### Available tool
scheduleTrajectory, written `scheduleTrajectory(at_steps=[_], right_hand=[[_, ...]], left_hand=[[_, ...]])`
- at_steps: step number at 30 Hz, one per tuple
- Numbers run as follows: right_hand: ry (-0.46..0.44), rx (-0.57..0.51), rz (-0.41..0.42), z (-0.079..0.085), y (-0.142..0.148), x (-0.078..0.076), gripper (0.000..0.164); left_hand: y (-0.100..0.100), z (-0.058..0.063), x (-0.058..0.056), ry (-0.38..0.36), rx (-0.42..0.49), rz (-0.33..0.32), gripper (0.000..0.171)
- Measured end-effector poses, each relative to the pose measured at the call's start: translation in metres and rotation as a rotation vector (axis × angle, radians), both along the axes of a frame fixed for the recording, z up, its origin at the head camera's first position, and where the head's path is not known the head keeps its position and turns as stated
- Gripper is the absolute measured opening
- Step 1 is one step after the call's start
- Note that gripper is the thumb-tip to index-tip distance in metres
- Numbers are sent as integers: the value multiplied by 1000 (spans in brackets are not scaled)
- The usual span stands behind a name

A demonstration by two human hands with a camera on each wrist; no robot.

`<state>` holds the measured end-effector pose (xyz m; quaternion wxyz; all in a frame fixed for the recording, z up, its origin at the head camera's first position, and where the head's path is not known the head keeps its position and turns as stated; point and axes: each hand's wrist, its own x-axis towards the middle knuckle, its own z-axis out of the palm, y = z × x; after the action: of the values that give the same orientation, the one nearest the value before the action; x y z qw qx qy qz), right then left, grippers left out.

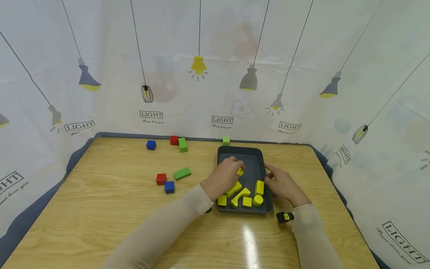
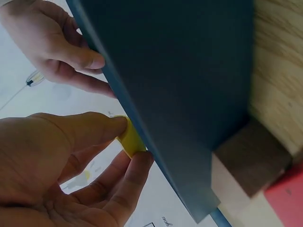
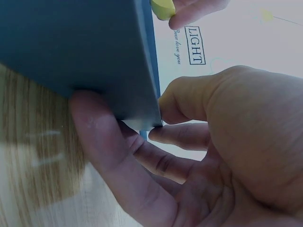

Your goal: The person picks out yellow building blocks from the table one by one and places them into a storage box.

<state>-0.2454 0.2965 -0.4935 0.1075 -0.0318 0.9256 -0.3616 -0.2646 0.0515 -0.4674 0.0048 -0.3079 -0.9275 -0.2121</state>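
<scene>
My left hand (image 1: 226,175) is over the dark grey tray (image 1: 239,149), pinching a yellow toy block (image 2: 130,138) between thumb and fingers. Its exact shape is partly covered by the fingertips. Along the tray's right side, my right hand (image 1: 283,185) grips the wall, thumb at the rim and other fingers against the outside and lower edge. Several yellow blocks lie in the near half of the tray, among them an arch (image 1: 244,192), a cylinder (image 1: 258,200), a cube (image 1: 247,202) and an upright-looking rectangular block (image 1: 259,187).
Left of the tray lie a red cube (image 1: 161,179), a blue cube (image 1: 169,187) and a green block (image 1: 182,173). Farther back are another blue cube (image 1: 151,145), red cube (image 1: 174,140) and green block (image 1: 183,144). A light green block (image 1: 226,141) sits behind the tray near the curtain.
</scene>
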Motion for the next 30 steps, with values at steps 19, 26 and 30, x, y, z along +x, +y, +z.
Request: scheduleTrajectory(at_steps=[19,26,30], right_hand=[[4,15,9,3,-3,2,60],[4,23,7,3,-3,1,60],[-2,20,0,2,-2,0,60]], left_hand=[[21,-8,6,49,-19,-81,32],[17,-10,6,73,0,-92,30],[15,-10,6,69,4,-85,28]])
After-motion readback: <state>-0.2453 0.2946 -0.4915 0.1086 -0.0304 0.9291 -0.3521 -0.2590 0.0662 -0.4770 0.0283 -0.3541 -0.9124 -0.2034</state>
